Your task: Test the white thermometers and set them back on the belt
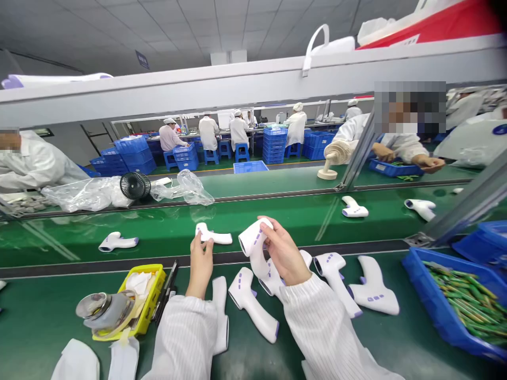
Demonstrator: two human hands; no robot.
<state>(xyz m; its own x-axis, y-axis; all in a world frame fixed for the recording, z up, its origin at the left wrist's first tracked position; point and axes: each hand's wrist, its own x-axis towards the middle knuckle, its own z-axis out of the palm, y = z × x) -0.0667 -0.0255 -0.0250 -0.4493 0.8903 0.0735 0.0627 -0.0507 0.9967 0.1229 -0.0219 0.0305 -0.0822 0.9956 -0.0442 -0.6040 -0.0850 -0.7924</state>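
Observation:
My right hand (285,254) is closed on a white thermometer gun housing (254,245) with purple buttons, holding it raised with its open wide end facing left. On the green conveyor belt, the fingers and thumb of my left hand (201,266) pinch another white thermometer gun (219,238) near its head. Below my hands, more of these guns lie on the bench: a thermometer gun (253,303) between my forearms, one upright-lying piece (220,316) by my left sleeve, and others to the right, such as a buttoned gun (374,295). My right hand partly hides some of them.
On the belt lie a gun (118,241) at left and two more at right. A yellow tray (152,309) with a metal-topped bottle stands at left beside black pens. At right, a blue bin (431,311) holds green circuit boards. Across the belt sit co-workers, a black fan (135,186) and plastic bags.

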